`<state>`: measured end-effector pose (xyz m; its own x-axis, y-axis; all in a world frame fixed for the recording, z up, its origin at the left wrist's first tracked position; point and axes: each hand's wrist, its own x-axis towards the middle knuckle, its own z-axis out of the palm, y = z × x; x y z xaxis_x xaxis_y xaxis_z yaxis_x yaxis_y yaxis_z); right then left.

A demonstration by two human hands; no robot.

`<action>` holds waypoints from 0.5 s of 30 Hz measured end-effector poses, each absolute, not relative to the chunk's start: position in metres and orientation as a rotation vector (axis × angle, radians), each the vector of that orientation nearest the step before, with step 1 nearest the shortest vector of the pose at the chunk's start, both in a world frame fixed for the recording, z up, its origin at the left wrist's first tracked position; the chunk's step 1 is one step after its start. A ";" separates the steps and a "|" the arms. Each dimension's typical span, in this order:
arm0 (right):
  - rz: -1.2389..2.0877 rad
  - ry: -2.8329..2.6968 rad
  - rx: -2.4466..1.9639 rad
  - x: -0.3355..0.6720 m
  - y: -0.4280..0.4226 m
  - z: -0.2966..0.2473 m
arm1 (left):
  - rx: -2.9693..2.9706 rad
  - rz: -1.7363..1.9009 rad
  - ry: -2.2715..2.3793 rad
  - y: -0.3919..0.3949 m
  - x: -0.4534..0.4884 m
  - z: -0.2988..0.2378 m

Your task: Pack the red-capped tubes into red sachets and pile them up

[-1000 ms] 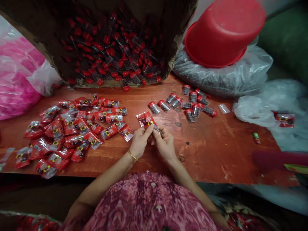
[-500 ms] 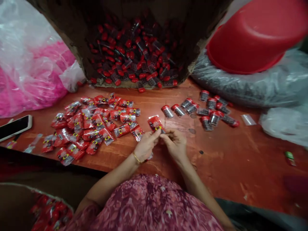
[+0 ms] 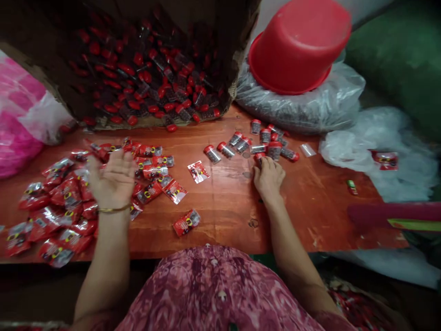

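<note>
My left hand (image 3: pixel 115 179) is open, palm up and fingers stretched, over a pile of red printed packets (image 3: pixel 69 193); it grips nothing. Over on the right, my right hand (image 3: pixel 269 177) has its fingers closed on a small clear jar with a red lid (image 3: pixel 259 157), mostly hidden by the fingers. More such jars (image 3: pixel 274 150) with dark contents lie just beyond it. Between the hands, a flat red-and-white packet (image 3: pixel 199 171) lies on the table. A filled red packet (image 3: pixel 186 223) rests nearer my body.
A cardboard box (image 3: pixel 237 69) full of red-lidded jars stands on its side at the back. A red tub (image 3: pixel 299 50) sits upside down on a stuffed plastic bag (image 3: pixel 292 108). Clear plastic (image 3: pixel 344 147) and a small green-capped bottle (image 3: pixel 352 187) are at right.
My hands, earlier together at a red packet, have parted. The left has moved left and opened; the right has reached forward to the jars. The view has swung right.
</note>
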<state>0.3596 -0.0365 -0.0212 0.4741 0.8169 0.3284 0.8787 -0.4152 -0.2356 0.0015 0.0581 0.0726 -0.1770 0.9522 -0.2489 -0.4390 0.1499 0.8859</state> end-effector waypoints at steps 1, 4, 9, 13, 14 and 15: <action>-0.222 -1.461 -2.337 0.357 -0.038 -0.024 | 0.688 1.313 1.158 0.052 0.013 0.068; -0.199 -1.575 -2.217 0.339 -0.048 -0.028 | 1.288 1.019 1.375 0.036 0.052 0.047; -0.147 -1.659 -2.070 0.312 -0.065 -0.027 | 2.176 0.598 1.395 0.032 0.095 0.014; -0.132 -1.645 -2.037 0.306 -0.067 -0.030 | 2.320 0.444 1.443 0.037 0.105 0.002; -0.124 -1.642 -2.035 0.307 -0.066 -0.031 | 2.317 0.455 1.456 0.038 0.106 0.000; -0.114 -1.638 -2.036 0.307 -0.066 -0.032 | 2.312 0.479 1.461 0.037 0.106 -0.002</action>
<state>0.3075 -0.0658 -0.0323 0.2654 0.8869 0.3781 0.9309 -0.1336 -0.3400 0.1059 0.0370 -0.0018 0.4067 0.9091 0.0905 0.7860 -0.3987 0.4724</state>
